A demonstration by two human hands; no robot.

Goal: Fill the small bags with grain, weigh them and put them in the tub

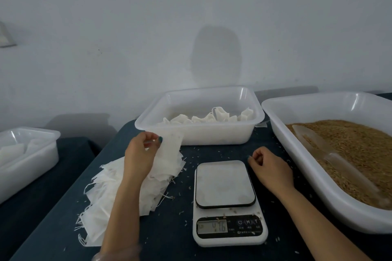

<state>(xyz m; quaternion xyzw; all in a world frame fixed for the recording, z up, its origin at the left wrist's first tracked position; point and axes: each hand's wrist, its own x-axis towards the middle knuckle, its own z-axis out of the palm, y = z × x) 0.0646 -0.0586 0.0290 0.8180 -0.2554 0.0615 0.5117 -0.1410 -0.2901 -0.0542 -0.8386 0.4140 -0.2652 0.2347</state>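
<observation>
A plain hand-packing workroom: bare white wall [191,6], dark-clothed table [169,239] carrying a digital scale [224,184], plastic tub [199,134], tray [339,203] of bulk grain [360,144] with scoop [311,140], stacked empty bags [101,203].

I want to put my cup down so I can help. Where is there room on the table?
Dark cloth shows between the scale and the tub of bags, and at the front between the bag pile and the scale. Crowded: the pile fills the left, the grain tub fills the right, and the right hand hovers beside the scale.
</observation>
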